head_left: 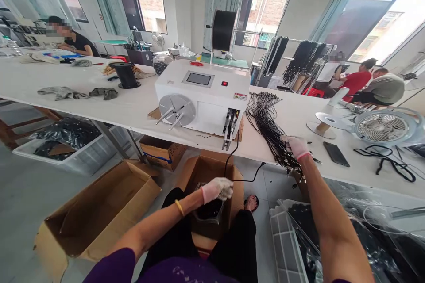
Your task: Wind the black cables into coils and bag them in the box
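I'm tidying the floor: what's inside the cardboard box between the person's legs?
Inside the box, clear plastic shows around something black. The left hand hides part of it, and whatever lies beneath is covered.

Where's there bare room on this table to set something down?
The white table is bare nearer you, between the small black spool and white machine, and in a patch between the cable bundle and white spool. It's crowded around your right hand, the phone and fan.
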Action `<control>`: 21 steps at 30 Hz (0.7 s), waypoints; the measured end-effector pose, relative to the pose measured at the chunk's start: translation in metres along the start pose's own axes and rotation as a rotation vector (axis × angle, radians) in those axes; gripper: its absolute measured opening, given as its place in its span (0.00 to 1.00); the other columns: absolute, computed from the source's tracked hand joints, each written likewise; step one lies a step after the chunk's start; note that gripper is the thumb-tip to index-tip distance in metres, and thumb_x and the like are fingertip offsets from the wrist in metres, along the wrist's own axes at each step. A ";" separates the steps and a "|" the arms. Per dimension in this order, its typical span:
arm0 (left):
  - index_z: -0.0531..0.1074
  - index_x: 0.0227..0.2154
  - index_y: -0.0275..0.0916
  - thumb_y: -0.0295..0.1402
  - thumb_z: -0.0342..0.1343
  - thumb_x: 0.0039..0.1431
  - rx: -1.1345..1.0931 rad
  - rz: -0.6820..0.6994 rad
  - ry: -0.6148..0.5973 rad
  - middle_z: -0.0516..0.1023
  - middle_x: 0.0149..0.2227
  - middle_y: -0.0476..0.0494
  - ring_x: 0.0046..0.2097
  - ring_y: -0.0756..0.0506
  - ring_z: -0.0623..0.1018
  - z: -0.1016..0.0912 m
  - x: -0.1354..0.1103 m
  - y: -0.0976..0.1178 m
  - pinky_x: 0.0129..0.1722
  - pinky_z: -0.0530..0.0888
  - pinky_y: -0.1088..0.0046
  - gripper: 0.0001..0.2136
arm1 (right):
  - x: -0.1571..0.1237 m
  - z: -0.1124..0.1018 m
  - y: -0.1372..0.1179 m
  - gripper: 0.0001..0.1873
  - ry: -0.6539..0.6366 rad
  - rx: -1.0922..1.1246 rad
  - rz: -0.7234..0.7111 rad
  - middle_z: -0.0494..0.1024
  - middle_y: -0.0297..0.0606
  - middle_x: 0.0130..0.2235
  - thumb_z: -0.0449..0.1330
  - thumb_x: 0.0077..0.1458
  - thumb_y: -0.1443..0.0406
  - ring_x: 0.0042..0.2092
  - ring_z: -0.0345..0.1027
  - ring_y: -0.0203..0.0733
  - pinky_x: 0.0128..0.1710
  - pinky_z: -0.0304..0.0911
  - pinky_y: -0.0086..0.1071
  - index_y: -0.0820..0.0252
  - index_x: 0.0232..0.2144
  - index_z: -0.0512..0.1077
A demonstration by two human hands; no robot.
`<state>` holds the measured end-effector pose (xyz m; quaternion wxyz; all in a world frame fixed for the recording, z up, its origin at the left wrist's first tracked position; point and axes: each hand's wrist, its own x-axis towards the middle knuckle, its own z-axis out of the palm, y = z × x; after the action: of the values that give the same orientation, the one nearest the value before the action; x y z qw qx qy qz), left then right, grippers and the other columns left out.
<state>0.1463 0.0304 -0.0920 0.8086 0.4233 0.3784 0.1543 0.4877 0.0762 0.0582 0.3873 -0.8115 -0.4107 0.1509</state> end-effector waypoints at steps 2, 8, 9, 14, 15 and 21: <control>0.72 0.43 0.36 0.44 0.61 0.53 -0.040 0.100 0.003 0.77 0.34 0.43 0.34 0.49 0.77 0.013 0.004 0.029 0.35 0.71 0.72 0.19 | -0.033 0.008 -0.008 0.20 -0.115 0.138 -0.023 0.74 0.39 0.24 0.66 0.41 0.53 0.24 0.64 0.36 0.23 0.65 0.31 0.65 0.30 0.77; 0.74 0.41 0.32 0.32 0.64 0.50 -0.041 0.426 -0.189 0.78 0.35 0.42 0.39 0.51 0.75 0.056 -0.006 0.080 0.42 0.67 0.75 0.16 | -0.145 0.049 -0.039 0.22 -0.485 0.552 0.050 0.72 0.34 0.22 0.73 0.29 0.56 0.20 0.61 0.31 0.19 0.65 0.27 0.64 0.24 0.73; 0.75 0.39 0.31 0.31 0.65 0.48 -0.003 0.389 -0.243 0.77 0.32 0.43 0.35 0.51 0.75 0.058 -0.013 0.077 0.39 0.68 0.74 0.15 | -0.157 0.053 -0.044 0.21 -0.484 0.528 0.035 0.71 0.33 0.22 0.72 0.30 0.55 0.20 0.61 0.32 0.19 0.65 0.28 0.64 0.24 0.73; 0.74 0.34 0.29 0.38 0.61 0.53 0.048 0.146 -0.461 0.59 0.13 0.57 0.16 0.56 0.59 0.047 -0.061 0.042 0.20 0.60 0.76 0.14 | -0.179 0.065 -0.060 0.19 -0.257 0.070 -0.358 0.76 0.40 0.30 0.64 0.45 0.53 0.32 0.70 0.44 0.35 0.68 0.38 0.63 0.33 0.76; 0.74 0.34 0.30 0.39 0.59 0.54 0.004 0.129 -0.499 0.56 0.12 0.58 0.15 0.56 0.56 0.042 -0.072 0.037 0.19 0.58 0.77 0.14 | -0.181 0.069 -0.061 0.20 -0.190 -0.023 -0.504 0.77 0.43 0.36 0.63 0.46 0.55 0.39 0.70 0.48 0.41 0.67 0.41 0.62 0.38 0.76; 0.73 0.40 0.33 0.36 0.57 0.56 -0.293 0.436 -0.357 0.54 0.12 0.59 0.15 0.57 0.54 0.004 -0.134 0.060 0.21 0.61 0.77 0.13 | -0.217 0.115 -0.047 0.20 -0.599 -0.065 -0.882 0.77 0.41 0.35 0.46 0.63 0.59 0.40 0.69 0.42 0.44 0.63 0.37 0.59 0.32 0.76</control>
<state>0.0642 -0.0124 0.0214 0.8624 0.3941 0.1044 0.3002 0.2636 -0.0186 0.0021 0.2545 -0.4949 -0.8098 0.1859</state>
